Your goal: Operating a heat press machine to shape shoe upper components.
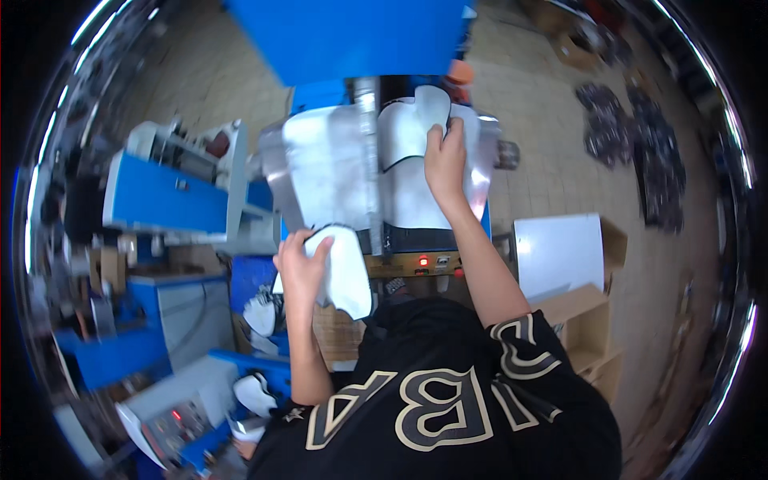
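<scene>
My left hand (299, 266) grips a white, curved flat piece with a dark edge (346, 276), which looks like a shoe upper part. It is held in front of the left side of a blue machine's metal work plate (274, 164). Between the fingers of my right hand (446, 166) is a small white tongue-shaped piece (433, 102), over the far part of the right side. Beneath it lies a white piece with a dark curved edge (398, 132). Whether the small piece touches that one, I cannot tell. A whitish surface (324, 164) covers the left side.
The machine's blue head (360, 36) overhangs the far end. A panel with a lit red display (424, 262) faces me. Another blue-and-white machine (172, 192) stands left. At right are a white-topped stand (558, 252), cardboard boxes (588, 320) and dark plastic bags (604, 120).
</scene>
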Available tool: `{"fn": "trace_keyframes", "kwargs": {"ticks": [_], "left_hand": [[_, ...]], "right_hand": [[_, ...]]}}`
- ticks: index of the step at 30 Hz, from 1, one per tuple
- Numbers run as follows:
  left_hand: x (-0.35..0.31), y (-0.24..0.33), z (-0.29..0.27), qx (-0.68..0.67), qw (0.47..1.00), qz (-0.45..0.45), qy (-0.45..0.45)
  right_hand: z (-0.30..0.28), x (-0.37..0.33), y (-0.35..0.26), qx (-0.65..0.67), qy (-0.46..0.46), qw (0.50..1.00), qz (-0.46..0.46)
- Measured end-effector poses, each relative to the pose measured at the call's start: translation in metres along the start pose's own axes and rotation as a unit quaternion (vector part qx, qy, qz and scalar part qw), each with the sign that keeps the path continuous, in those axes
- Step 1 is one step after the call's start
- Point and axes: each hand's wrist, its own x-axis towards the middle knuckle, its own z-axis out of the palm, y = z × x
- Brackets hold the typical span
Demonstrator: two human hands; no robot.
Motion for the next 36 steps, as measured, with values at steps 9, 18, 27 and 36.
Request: {"fn": "trace_keyframes", "kwargs": {"ticks": [9,18,27,36], "left_hand": [[0.016,-0.089,0.080,-0.026,0.951,0.046,-0.305],[-0.006,-0.098,0.156,-0.057,0.852,-0.030,-0.519],[-0.010,-0.129,0.148,0.023,0.866,-0.031,-0.498],[-0.011,-0.124,0.120,-0.092,0.917,-0.051,-0.384]], "right_hand": [[-0.224,-0.103,0.080,-0.062,0.040,0.964,0.255],[-0.456,-0.251,0.189,-0.194,0.239,0.861,0.404],[-0.528,-0.295,0.311,-0.429,-0.012,0.735,0.525],[-0.474,-0.313,0.372,-0.309,-0.035,0.831,0.461]]}}
